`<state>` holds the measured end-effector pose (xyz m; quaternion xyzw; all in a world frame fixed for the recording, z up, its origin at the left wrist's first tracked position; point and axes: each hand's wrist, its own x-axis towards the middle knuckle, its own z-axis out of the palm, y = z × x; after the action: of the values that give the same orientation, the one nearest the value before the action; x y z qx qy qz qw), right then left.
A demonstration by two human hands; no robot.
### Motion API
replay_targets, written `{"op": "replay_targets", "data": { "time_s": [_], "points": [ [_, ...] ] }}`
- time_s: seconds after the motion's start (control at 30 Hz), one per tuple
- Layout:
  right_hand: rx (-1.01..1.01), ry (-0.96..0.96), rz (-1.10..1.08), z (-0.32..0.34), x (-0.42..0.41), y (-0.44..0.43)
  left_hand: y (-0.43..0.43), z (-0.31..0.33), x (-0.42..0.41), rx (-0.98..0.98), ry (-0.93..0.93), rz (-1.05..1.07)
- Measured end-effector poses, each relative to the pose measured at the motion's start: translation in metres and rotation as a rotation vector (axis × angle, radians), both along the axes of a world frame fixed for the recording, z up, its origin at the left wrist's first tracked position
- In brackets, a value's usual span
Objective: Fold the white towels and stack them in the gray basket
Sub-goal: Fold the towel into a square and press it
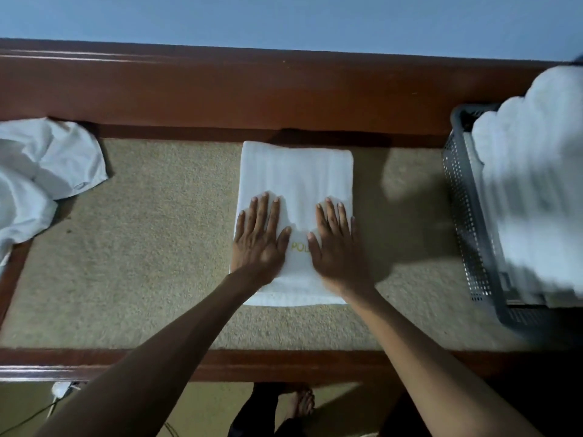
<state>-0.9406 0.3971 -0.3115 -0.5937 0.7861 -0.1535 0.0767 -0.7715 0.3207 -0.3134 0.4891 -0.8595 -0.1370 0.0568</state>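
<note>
A folded white towel (296, 175) lies flat in the middle of the beige table top, with yellow lettering between my hands. My left hand (258, 238) presses on its near left part, fingers straight and spread. My right hand (336, 242) presses flat on its near right part beside the left one. At the right stands the gray basket (467, 216), perforated, holding a tall stack of folded white towels (536, 184) that rises above its rim. A loose pile of unfolded white towels (41, 175) lies at the left edge.
The table has a beige padded top (151, 247) framed by a dark red wooden border (252, 96) along the far and near sides. A blue wall is behind. Below the near edge I see a foot (301, 403) and a white cable plug (60, 389) on the floor.
</note>
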Motion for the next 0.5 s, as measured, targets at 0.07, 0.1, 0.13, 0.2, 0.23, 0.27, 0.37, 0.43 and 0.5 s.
{"op": "replay_targets", "data": {
  "time_s": [0.07,0.1,0.13,0.2,0.23,0.27,0.37,0.43,0.5],
  "points": [
    [-0.010,-0.025,0.010,-0.002,-0.004,0.018,0.011,0.000,0.009,-0.016,-0.004,-0.018],
    [-0.020,-0.022,0.005,-0.003,-0.006,0.024,0.016,0.000,0.014,-0.015,-0.012,-0.027],
    [-0.027,-0.014,0.002,-0.005,-0.007,0.030,0.020,0.001,0.018,-0.005,-0.012,-0.044],
    [-0.028,-0.008,0.018,-0.006,-0.010,0.035,0.022,0.005,0.029,0.030,0.025,-0.103],
    [-0.028,-0.007,0.031,-0.006,-0.011,0.036,0.022,0.006,0.036,0.053,0.052,-0.138],
    [-0.032,-0.012,0.041,-0.006,-0.012,0.036,0.022,0.007,0.044,0.079,0.076,-0.167],
    [-0.070,-0.077,0.051,-0.006,-0.013,0.043,0.027,0.007,0.073,0.134,0.098,-0.208],
    [-0.104,-0.139,0.042,-0.007,-0.016,0.050,0.027,0.010,0.085,0.150,0.150,-0.184],
    [-0.156,-0.181,0.024,-0.008,-0.022,0.056,0.017,0.023,0.085,0.111,0.294,-0.100]
  ]
}}
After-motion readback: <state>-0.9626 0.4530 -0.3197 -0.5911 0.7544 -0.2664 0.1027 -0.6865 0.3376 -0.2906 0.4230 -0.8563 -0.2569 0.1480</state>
